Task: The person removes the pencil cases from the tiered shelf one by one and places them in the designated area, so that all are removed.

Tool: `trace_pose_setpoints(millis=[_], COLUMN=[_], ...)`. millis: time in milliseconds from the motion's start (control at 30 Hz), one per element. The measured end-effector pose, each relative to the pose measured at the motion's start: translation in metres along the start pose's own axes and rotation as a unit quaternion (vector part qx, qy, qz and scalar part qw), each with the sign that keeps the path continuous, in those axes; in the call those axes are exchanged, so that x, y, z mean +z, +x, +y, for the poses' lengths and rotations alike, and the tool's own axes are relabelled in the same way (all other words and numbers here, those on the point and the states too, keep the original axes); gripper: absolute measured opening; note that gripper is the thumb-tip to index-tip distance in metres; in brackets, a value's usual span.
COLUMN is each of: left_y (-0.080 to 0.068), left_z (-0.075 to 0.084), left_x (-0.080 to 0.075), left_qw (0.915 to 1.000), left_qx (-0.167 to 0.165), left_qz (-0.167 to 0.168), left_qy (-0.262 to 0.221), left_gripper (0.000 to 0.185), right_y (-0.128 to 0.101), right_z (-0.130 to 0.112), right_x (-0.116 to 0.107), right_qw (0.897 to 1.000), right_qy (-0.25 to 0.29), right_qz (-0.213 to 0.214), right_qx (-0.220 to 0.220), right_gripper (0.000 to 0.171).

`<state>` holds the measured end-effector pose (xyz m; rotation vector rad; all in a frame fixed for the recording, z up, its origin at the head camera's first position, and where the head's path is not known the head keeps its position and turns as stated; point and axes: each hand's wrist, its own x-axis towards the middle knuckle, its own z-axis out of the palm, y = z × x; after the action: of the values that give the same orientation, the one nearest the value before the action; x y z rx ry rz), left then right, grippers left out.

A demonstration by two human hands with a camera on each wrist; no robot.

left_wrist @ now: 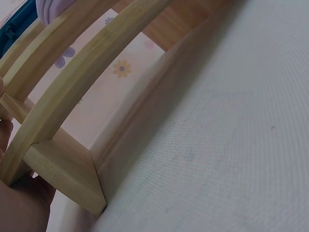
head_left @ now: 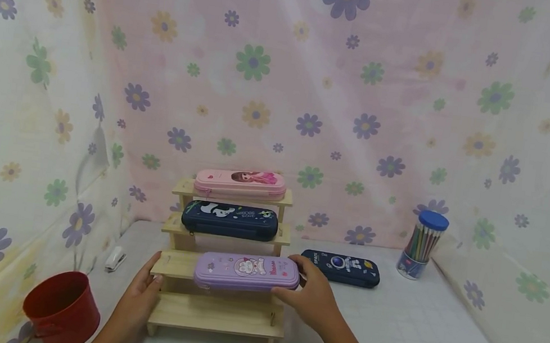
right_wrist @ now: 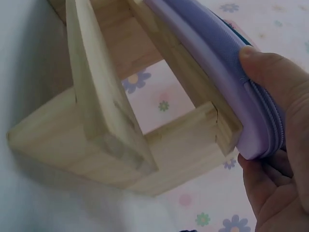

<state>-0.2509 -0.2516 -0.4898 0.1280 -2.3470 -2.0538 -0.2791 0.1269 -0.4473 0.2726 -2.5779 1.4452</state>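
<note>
A lilac pencil case [head_left: 248,273] with a cartoon rabbit lies along the second step up of a stepped wooden rack [head_left: 218,315], towards its right. My right hand [head_left: 309,294] grips the case's right end. In the right wrist view, the thumb [right_wrist: 270,67] presses near the zip and the other fingers are on the far side. My left hand [head_left: 139,292] holds the rack's left end at that same step. On the steps above rest a dark blue panda pencil case [head_left: 230,220] and, topmost, a pink pencil case [head_left: 240,184] with a doll picture.
A dark blue space pencil case [head_left: 340,268] lies on the white table right of the rack. Behind it to the right stands a tub of pencils [head_left: 421,245] with a blue lid. At left are a red pot [head_left: 62,311] and a small white stapler-like object [head_left: 115,259].
</note>
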Motion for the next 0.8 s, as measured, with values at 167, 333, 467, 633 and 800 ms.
trace_pose_setpoints(millis=[167,333,467,633,800], left_y=[0.0,0.001,0.002,0.001,-0.001], left_z=[0.0,0.0,-0.001,-0.001,-0.001], left_x=[0.0,0.0,0.002,0.003,0.002], left_qw=[1.0,1.0,0.9999,1.0,0.9999], left_qx=[0.009,0.007,-0.001,0.002,0.004], left_qz=[-0.002,-0.002,0.001,0.006,0.008], left_qy=[0.003,0.0,-0.013,-0.005,-0.006], left_gripper=[0.066,0.066,0.066,0.066,0.066], right_y=[-0.003,-0.007,-0.009,-0.011,-0.012], right_z=[0.008,0.019,0.028,0.042,0.056], right_x=[-0.011,-0.023,-0.038,-0.057,-0.07], right_qw=[1.0,1.0,0.999,0.999,0.998], right_qy=[0.01,0.016,0.014,0.012,0.016], right_qz=[0.01,0.009,0.007,0.007,0.007], right_qx=[0.012,0.025,0.032,0.043,0.052], right_gripper=[0.088,0.088,0.088,0.088,0.093])
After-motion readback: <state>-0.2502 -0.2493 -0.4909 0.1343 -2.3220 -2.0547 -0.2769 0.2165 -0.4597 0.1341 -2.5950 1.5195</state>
